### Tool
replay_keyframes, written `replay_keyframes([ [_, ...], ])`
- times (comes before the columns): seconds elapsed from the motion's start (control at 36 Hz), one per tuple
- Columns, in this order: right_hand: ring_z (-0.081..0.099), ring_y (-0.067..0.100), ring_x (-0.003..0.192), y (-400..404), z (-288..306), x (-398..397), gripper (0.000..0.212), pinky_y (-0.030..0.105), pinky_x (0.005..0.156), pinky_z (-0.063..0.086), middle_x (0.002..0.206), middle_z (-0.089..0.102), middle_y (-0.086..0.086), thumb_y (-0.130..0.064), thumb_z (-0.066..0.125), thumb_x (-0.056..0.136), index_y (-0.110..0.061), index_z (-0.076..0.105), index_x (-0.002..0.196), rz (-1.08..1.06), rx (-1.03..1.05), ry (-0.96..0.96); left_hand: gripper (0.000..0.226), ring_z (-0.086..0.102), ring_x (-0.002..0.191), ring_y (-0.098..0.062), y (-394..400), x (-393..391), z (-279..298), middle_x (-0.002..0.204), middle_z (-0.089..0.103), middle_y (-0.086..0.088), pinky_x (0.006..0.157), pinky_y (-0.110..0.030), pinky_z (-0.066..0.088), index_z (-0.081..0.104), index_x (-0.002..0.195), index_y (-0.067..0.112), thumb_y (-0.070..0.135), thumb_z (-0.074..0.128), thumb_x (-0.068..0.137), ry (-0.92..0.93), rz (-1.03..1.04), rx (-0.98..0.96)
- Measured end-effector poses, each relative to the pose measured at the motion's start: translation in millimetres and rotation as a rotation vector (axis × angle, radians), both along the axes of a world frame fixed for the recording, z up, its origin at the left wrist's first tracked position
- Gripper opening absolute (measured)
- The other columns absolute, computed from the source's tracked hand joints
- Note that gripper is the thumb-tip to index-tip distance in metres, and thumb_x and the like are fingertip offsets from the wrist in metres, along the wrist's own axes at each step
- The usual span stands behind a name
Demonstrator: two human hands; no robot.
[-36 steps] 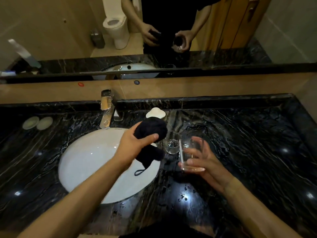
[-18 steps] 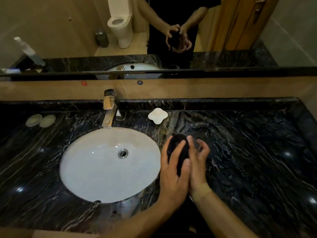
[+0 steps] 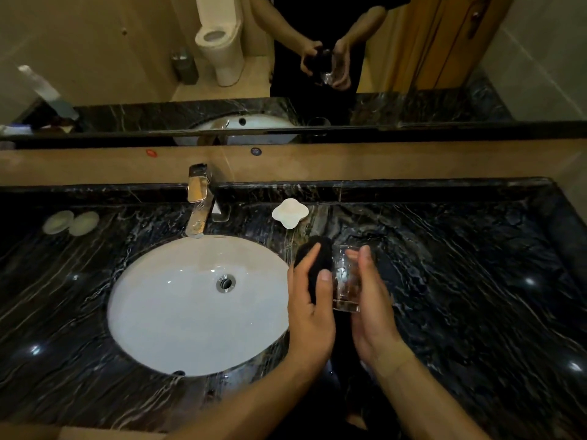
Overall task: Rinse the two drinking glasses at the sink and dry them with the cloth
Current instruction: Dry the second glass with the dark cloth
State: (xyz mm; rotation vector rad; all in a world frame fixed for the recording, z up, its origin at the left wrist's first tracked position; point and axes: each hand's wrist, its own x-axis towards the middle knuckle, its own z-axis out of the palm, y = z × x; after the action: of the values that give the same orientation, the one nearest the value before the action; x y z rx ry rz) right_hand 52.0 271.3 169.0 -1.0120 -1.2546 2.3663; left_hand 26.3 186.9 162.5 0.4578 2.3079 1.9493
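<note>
Two pale round discs (image 3: 70, 222) far left on the black marble counter (image 3: 476, 281). Then chrome faucet (image 3: 199, 201) over the white oval sink (image 3: 178, 328), dry-looking, drain open. White flower-shaped soap dish (image 3: 290, 213) behind. Left hand (image 3: 313, 312) just right of the basin, fingers wrapped round a dark cloth (image 3: 313, 258). Cloth pressed against a clear drinking glass (image 3: 346, 281), gripped by the right hand (image 3: 373, 315), held above the counter. Second glass: can't spot it.
</note>
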Motion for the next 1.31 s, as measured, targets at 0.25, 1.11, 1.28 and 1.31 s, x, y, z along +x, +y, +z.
replay_keyframes([
  [0.25, 0.069, 0.022, 0.107, -4, -3, -3, 0.079, 0.041, 0.093, 0.055, 0.119, 0.07, 0.008, -0.081, 0.051, 0.077, -0.02, 0.063, 0.125, 0.019, 0.089, -0.115, 0.039, 0.031, 0.144, -0.009, -5, 4, -12, 0.156, 0.028, 0.004, 0.115, -0.025, 0.03, 0.048, 0.138, 0.039, 0.03, 0.048, 0.1, 0.285, -0.192, -0.2],
  [1.11, 0.071, 0.021, 0.098, -1, 4, -7, 0.073, 0.043, 0.084, 0.059, 0.11, 0.07, 0.007, -0.077, 0.055, 0.071, -0.017, 0.056, 0.113, 0.022, 0.122, -0.169, 0.042, 0.041, 0.131, 0.003, -5, 2, -15, 0.149, 0.033, -0.002, 0.103, -0.009, 0.036, 0.035, 0.137, 0.06, 0.038, 0.039, 0.101, 0.218, -0.134, -0.175],
  [1.28, 0.075, 0.018, 0.078, -1, 7, -2, 0.059, 0.031, 0.063, 0.06, 0.088, 0.077, 0.003, -0.058, 0.061, 0.076, -0.008, 0.064, 0.109, -0.019, 0.006, -0.04, 0.04, 0.045, 0.131, -0.005, -5, 4, -17, 0.139, 0.045, 0.002, 0.107, -0.019, 0.037, 0.039, 0.138, 0.053, 0.038, 0.038, 0.1, 0.118, -0.036, -0.056],
  [1.31, 0.074, 0.018, 0.077, 2, 7, -1, 0.06, 0.028, 0.061, 0.059, 0.088, 0.077, 0.004, -0.058, 0.057, 0.077, -0.008, 0.066, 0.109, 0.009, -0.019, -0.015, 0.04, 0.045, 0.133, -0.008, -5, 5, -18, 0.139, 0.046, 0.003, 0.109, -0.026, 0.038, 0.038, 0.139, 0.051, 0.039, 0.038, 0.1, 0.1, -0.014, -0.04],
])
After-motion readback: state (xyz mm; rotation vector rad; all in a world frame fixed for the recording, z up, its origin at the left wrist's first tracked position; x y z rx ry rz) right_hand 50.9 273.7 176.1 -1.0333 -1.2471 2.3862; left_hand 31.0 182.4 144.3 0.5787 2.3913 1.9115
